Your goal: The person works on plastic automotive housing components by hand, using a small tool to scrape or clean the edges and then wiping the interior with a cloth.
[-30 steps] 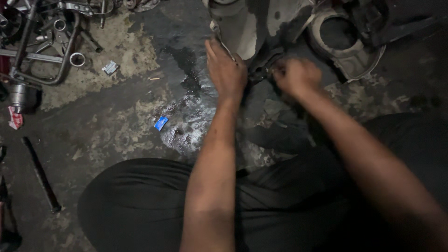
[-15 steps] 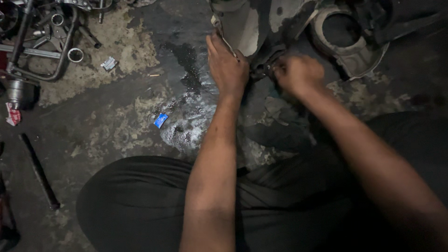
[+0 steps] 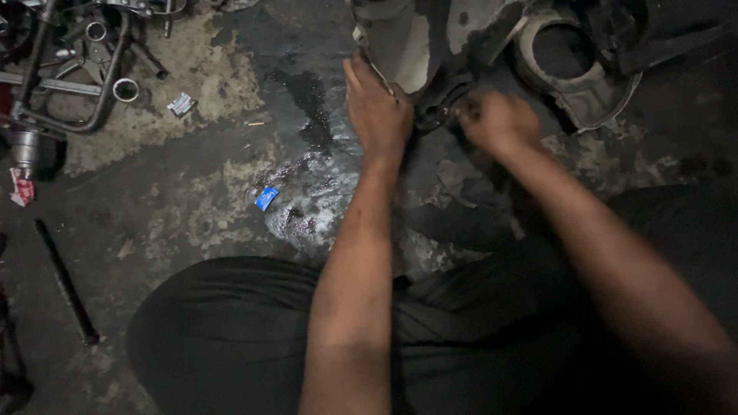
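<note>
1. Oil-stained concrete floor lies under us, wet and dark near the middle.
2. We judge the grey metal engine casing at the top heavy, rigid and greasy; its rim edges offer the surest hold.
3. Our left hand lies flat, fingers extended against the casing's edge.
4. Our right hand is curled closed at the casing's dark recess; what it grips we cannot tell.
5. Further out: a blue scrap, a black rod.

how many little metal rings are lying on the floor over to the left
2 show clearly: one metal ring just right of the bent tube frame, another ring higher up among the tools. More may be hidden in that dark clutter.
</note>
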